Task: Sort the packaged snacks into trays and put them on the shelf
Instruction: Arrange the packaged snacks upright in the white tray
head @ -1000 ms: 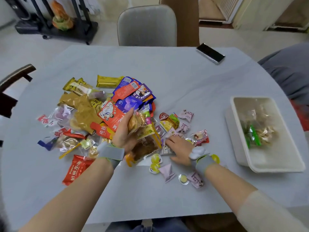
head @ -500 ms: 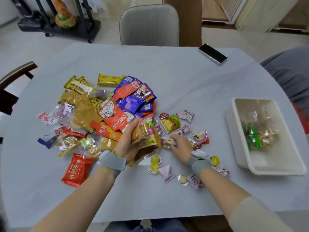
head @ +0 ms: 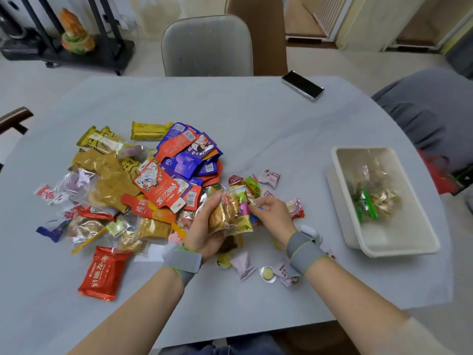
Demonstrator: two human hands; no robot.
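This looks like a home dining room. A round grey table (head: 256, 129) stands with an upholstered chair (head: 207, 44) pushed up to its far side, a phone (head: 302, 85) lies on top, and a wooden door (head: 258, 26) stands behind. A dark stand (head: 76, 51) on the tiled floor carries an ornament (head: 75, 33).

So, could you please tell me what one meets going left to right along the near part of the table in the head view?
Red snack packet → left hand → lilac pyramid sachet → round yellow jelly cup → right hand → white tray.
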